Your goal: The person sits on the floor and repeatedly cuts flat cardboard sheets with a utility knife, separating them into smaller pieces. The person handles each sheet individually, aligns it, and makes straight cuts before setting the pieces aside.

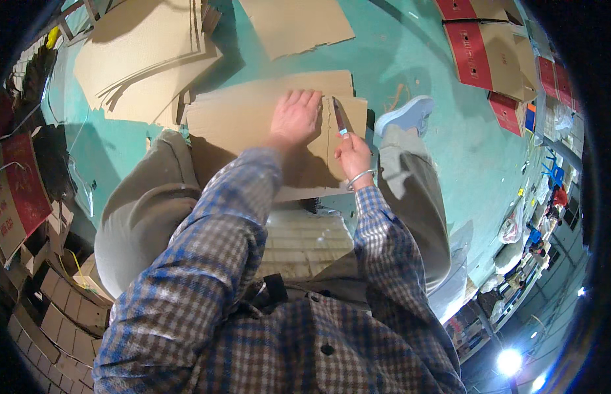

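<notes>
A cardboard sheet (236,118) lies across in front of me, between my legs, on top of at least one other piece of cardboard. My left hand (298,115) presses down on it with the palm flat. Just right of that hand a rough line or cut edge runs down the sheet. My right hand (353,151), with a metal bangle at the wrist, grips a knife (340,115) by its light-blue handle. The blade points away from me and lies over the strip right of the line; I cannot tell whether it touches the cardboard.
A stack of cardboard sheets (138,59) stands on the green floor at the upper left. Another cardboard sheet (300,24) lies ahead. Red-and-brown printed cartons (487,54) are at the upper right, and a red-printed carton (22,187) is at the far left.
</notes>
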Motion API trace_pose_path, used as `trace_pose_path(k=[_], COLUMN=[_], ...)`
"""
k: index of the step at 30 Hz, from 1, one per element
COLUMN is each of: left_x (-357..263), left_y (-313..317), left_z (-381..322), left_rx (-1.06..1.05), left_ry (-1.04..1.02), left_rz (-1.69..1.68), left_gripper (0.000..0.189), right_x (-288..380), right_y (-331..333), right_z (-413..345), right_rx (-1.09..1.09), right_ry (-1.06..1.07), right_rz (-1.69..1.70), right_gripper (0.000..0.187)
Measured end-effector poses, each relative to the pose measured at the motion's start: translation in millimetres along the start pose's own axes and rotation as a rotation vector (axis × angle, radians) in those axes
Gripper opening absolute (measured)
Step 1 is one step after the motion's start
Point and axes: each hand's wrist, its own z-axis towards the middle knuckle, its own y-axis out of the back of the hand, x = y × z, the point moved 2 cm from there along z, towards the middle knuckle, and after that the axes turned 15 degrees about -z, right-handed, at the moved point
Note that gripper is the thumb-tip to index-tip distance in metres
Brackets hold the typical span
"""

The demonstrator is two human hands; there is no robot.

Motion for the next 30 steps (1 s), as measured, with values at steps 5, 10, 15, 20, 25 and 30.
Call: trace_pose_path(k=[5, 10, 15, 20, 25, 30], left_x=[1.6, 2.7, 3.4, 7.6, 8.9, 8.0], left_y=[-1.2, -0.7, -3.8, -8.0, -9.3, -9.7], left_z=[0.8, 0.3, 0.3, -0.9, -1.7, -1.9], left_rx=[-0.02, 0.013, -0.007, 0.015, 0.038, -0.021], left_ry=[-0.021, -0.012, -0.047, -0.052, -0.046, -0.062], left_rz=[-0.025, -0.045, 0.042, 0.056, 0.083, 0.067], left_gripper=[0.035, 0.034, 0.034, 0.035, 0.034, 0.03], right_x=[6.8, 26.5, 50.8, 55.7, 54.5, 55.7], right_y=[1.4, 9.4, 19.2, 22.9, 21.1, 20.5], right_z=[5.8, 5.9, 10.6, 20.1, 23.4, 27.5], right_rx=[-0.079, 0.007, 0.033, 0.076, 0.136, 0.209], right_ry=[0.086, 0.098, 0.136, 0.2, 0.235, 0.309], right_rz=[-0.245, -0.559, -0.854, -0.865, -0.918, -1.068], right_gripper=[0.029, 0.027, 0.026, 0.028, 0.031, 0.03])
